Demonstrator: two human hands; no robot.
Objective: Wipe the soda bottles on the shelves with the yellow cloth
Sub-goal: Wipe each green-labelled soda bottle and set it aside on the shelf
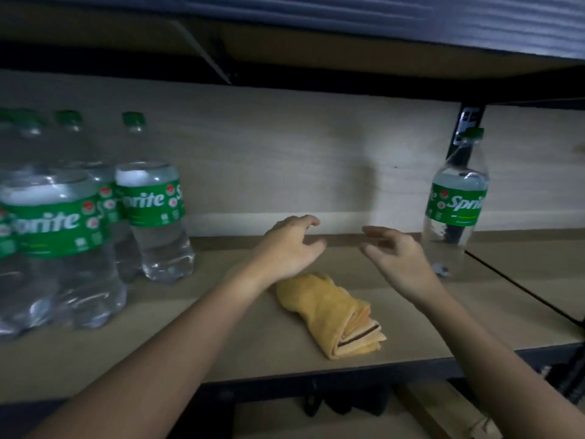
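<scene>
We hold both hands, left hand (289, 245) and right hand (397, 255), with fingers loosely spread, gripping nothing; the yellow cloth (329, 315) lies folded beneath them, bottles (152, 217) flanking, wiping apparently not underway.

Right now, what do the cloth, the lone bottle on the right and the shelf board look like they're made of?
Cloth: soft yellow fabric, likely microfibre or terry; it shows a matte nap and lies in thick folds with a dark stripe.
Lone bottle: clear, glossy plastic, see-through with highlights; green cap and a printed green label.
Shelf board: looks like wood-grain laminate or particleboard, matte beige with a faint grain, edged in dark metal.
</scene>
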